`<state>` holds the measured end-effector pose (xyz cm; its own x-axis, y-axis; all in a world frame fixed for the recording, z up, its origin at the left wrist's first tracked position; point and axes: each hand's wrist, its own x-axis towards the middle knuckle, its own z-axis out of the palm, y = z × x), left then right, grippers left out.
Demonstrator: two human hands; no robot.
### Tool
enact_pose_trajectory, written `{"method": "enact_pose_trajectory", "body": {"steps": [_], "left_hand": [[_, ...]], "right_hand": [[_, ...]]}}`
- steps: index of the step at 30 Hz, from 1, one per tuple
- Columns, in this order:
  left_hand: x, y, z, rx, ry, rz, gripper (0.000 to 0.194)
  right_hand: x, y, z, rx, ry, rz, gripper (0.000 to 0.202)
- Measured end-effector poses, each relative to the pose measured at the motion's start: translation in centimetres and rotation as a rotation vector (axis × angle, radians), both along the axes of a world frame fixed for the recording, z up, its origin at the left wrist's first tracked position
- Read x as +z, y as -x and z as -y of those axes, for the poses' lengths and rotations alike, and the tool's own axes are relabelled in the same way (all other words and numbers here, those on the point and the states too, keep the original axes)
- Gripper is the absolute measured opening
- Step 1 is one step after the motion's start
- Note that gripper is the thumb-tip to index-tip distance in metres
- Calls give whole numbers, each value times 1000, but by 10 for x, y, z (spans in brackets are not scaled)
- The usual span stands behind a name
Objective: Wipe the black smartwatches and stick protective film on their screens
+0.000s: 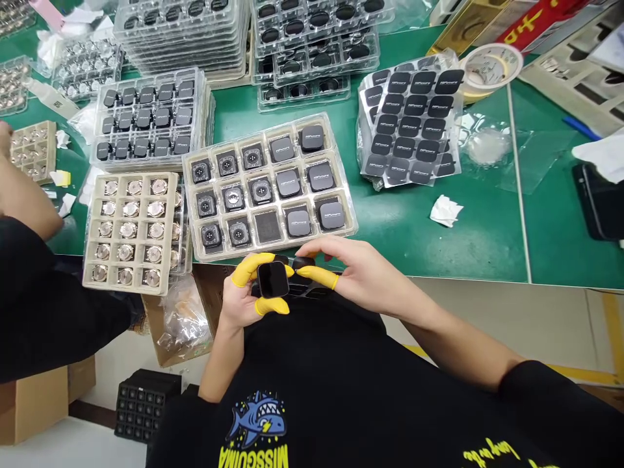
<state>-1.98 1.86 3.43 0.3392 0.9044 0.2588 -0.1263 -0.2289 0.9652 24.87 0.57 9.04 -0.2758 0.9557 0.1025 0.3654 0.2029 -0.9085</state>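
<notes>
My left hand (244,292), with yellow finger cots, grips a square black watch body (273,280) by its edges, its dark screen facing up. Close on the right, my right hand (353,270) pinches a small dark piece (303,262) between thumb and fingers, one of them in a yellow cot. Beyond both hands lies a tray (270,250) of watch bodies. Its two right columns show grey square covers, the others show watch backs, and one front-row compartment holds no watch. Sheets of dark square stickers (412,123) lie to the right of the tray.
A tray of round watches (127,224) stands at the left, with a tray of black watches (146,117) behind it. Stacked clear trays (182,39) rise at the back. A tape roll (491,66), crumpled paper (445,211) and a phone (600,201) lie right. Another person's arm (26,188) reaches in left.
</notes>
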Motion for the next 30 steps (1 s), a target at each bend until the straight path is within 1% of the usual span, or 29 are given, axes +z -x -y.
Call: {"method": "enact_pose_trajectory", "body": {"steps": [4, 7, 9, 12, 14, 15, 17, 20, 22, 24, 27, 30], "left_hand": [[-2, 0, 2, 7, -3, -59, 88], [-2, -2, 2, 14, -19, -58, 88], [-1, -6, 2, 4, 17, -3, 85], [0, -11, -1, 5, 107, 152, 80], [0, -12, -3, 13, 154, 236, 77], [0, -12, -5, 16, 166, 254, 76], [-2, -10, -8, 6, 167, 248, 77], [-4, -9, -12, -49, 138, 216, 81], [-6, -9, -13, -101, 122, 196, 81], [-7, -11, -15, -120, 90, 156, 82], [-9, -11, -17, -87, -52, 67, 86], [-13, -8, -18, -58, -189, 0, 91]], "right_hand": [[3, 1, -2, -17, -66, 42, 5], [0, 4, -3, -45, -129, 33, 10], [-4, 7, -3, -81, -236, 57, 16], [-9, 11, 0, -118, -459, 119, 19], [-6, 10, 5, -88, -557, 136, 20], [-2, 8, 8, -58, -568, 122, 19], [11, 1, 15, 12, -506, 48, 15], [37, -11, 17, 51, -300, -107, 8], [55, -15, 9, 34, -149, -145, 7], [68, -14, -4, 50, -15, -140, 7], [78, -6, -26, 132, 102, -111, 14], [78, 5, -41, 210, 171, -100, 14]]}}
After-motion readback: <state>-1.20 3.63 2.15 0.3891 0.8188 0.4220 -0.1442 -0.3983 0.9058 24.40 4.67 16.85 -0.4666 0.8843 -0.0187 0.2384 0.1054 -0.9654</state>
